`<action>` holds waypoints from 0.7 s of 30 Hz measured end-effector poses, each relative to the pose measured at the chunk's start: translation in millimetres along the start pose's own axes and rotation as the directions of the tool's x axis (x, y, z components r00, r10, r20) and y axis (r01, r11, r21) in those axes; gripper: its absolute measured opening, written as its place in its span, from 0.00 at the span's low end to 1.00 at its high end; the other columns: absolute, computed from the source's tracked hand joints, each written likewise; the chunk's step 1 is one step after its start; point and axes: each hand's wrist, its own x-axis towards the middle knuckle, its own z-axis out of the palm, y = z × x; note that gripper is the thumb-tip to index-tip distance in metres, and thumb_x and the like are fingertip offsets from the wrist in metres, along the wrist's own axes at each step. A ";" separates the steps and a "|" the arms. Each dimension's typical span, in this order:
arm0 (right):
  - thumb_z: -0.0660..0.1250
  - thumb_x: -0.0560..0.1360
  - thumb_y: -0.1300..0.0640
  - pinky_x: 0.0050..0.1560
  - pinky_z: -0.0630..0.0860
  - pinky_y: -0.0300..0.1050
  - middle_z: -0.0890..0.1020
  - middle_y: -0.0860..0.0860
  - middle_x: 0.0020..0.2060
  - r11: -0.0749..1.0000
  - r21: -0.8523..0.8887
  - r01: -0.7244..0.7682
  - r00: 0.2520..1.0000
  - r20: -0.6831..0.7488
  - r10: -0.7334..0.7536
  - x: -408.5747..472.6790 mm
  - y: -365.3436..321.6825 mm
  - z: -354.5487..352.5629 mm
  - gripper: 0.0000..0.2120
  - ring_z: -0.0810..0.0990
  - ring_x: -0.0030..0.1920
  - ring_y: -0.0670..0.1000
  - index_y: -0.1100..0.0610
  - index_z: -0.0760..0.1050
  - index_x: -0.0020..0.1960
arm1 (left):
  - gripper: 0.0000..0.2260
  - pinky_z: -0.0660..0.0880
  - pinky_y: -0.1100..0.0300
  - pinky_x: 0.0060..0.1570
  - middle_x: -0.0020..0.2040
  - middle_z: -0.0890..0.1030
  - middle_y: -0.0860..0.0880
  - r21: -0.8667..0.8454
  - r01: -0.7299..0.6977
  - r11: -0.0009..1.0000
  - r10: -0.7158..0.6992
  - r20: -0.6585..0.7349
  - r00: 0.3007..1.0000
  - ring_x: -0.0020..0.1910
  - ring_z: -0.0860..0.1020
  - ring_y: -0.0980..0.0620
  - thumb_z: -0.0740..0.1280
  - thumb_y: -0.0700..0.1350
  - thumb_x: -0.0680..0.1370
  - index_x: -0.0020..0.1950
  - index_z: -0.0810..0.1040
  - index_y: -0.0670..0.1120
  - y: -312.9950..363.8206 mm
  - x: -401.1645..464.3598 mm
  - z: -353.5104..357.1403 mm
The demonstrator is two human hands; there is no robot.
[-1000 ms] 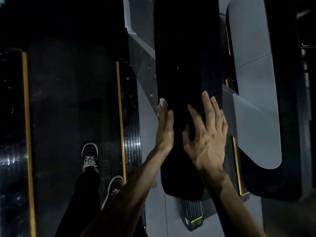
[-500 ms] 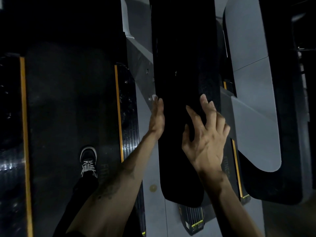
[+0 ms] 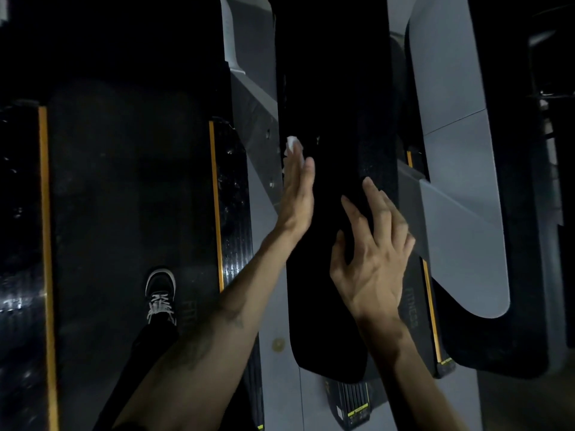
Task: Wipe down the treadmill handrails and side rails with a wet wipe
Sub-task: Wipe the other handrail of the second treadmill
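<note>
Here, the treadmill belt [image 3: 124, 213] fills the left of the head view, edged by yellow-striped side rails [image 3: 231, 213], and the broad black handrail [image 3: 326, 275] runs up the centre, well above the floor. The left hand [image 3: 297, 194] lies with straight fingers flat against the handrail's left edge, pressing the white wet wipe [image 3: 292, 144], of which only a small corner shows past the fingertips. The right hand [image 3: 370, 253] rests on top of the handrail with fingers spread and slightly bent, gripping nothing, and one dark shoe [image 3: 161, 293] stands on the belt.
</note>
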 end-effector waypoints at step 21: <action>0.71 0.77 0.62 0.65 0.65 0.52 0.68 0.51 0.77 0.997 0.076 -0.016 0.997 -0.073 0.021 0.1 0.1 0.8 0.28 0.66 0.74 0.54 0.57 0.71 0.75 | 0.34 0.39 0.53 0.81 0.83 0.41 0.56 0.125 -0.249 0.960 0.242 0.072 0.968 0.81 0.39 0.61 0.46 0.66 0.83 0.84 0.45 0.49 29.7 -5.9 13.5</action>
